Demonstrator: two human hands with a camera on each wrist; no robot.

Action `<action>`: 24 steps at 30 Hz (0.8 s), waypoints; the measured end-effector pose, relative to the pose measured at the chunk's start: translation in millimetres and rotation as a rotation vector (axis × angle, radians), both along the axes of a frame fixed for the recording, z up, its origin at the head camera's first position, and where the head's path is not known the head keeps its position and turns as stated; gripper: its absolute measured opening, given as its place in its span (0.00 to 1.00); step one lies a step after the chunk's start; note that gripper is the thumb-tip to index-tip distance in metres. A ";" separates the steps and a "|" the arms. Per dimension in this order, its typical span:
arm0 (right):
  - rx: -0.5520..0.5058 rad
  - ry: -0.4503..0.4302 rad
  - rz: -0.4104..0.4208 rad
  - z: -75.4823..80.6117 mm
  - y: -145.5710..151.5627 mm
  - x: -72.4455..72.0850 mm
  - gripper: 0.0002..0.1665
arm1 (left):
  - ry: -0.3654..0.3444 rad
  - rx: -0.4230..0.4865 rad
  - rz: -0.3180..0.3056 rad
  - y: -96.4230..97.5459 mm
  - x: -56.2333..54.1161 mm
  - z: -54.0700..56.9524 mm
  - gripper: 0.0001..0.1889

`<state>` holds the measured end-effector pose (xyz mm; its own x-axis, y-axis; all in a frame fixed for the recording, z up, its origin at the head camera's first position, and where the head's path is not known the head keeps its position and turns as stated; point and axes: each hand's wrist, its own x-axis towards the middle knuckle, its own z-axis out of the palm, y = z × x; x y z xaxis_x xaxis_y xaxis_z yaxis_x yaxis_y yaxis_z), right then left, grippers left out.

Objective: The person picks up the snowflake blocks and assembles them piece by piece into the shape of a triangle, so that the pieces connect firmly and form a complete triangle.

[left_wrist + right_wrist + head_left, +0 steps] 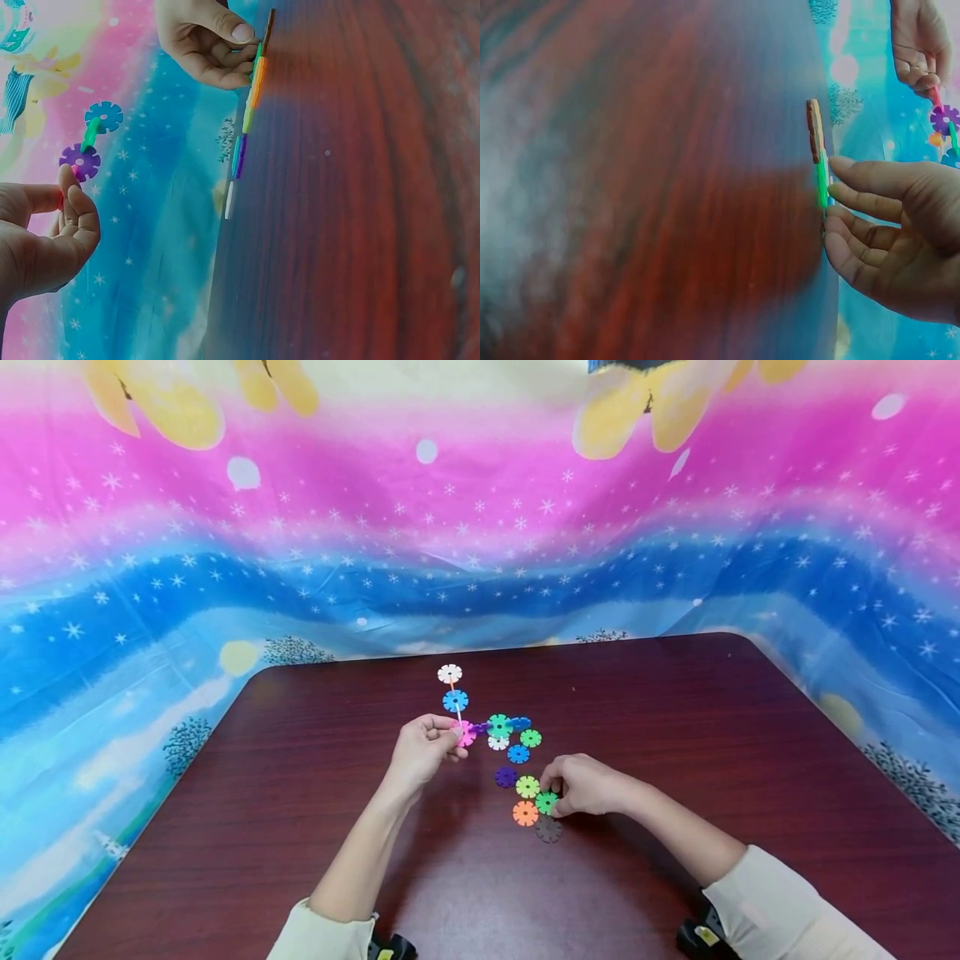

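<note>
In the head view my left hand (424, 752) pinches a pink notched disc (467, 733) of a raised chain of interlocking plastic discs. From it one branch runs up to a blue disc (455, 701) and a white disc (450, 674) at the end. Another branch goes right through a purple disc (79, 162) to a green disc (499, 726) and a blue disc (104, 117). My right hand (588, 783) is low at the table, thumb and fingers curled at the edge of a loose green disc (547, 802). Its fingertips partly cover that disc.
Loose discs lie around the right hand: orange (525, 813), brown (548, 829), yellow-green (527, 787) and dark purple (506, 777). Farther back are blue (518, 754), light green (530, 738) and white (498, 742) ones. A patterned curtain (480, 527) hangs behind the dark wooden table (300, 827).
</note>
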<state>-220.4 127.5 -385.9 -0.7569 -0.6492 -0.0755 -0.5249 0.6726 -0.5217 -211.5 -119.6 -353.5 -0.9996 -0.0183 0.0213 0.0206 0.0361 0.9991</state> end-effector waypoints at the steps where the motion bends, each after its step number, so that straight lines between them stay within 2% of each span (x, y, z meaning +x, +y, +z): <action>1: 0.011 0.009 -0.008 -0.4 -0.4 -0.1 0.15 | 0.004 0.002 -0.003 0.1 0.2 0.2 0.07; 8: 0.079 0.041 -0.064 -2.5 -2.1 -0.8 0.14 | 0.016 0.006 -0.025 0.6 -0.7 -1.6 0.07; 14: 0.067 0.060 -0.040 -4.8 -1.8 -1.4 0.13 | 0.010 0.006 -0.030 2.6 -0.2 -2.1 0.07; 24: 0.021 0.037 -0.003 -3.0 -7.8 0.8 0.13 | 0.013 0.009 -0.026 3.5 -0.6 -1.9 0.06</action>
<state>-219.6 119.7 -388.9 -0.7615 -0.6453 -0.0612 -0.5412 0.6849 -0.4878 -212.1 -116.2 -355.4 -0.9994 0.0077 0.0344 0.0346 0.0268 0.9990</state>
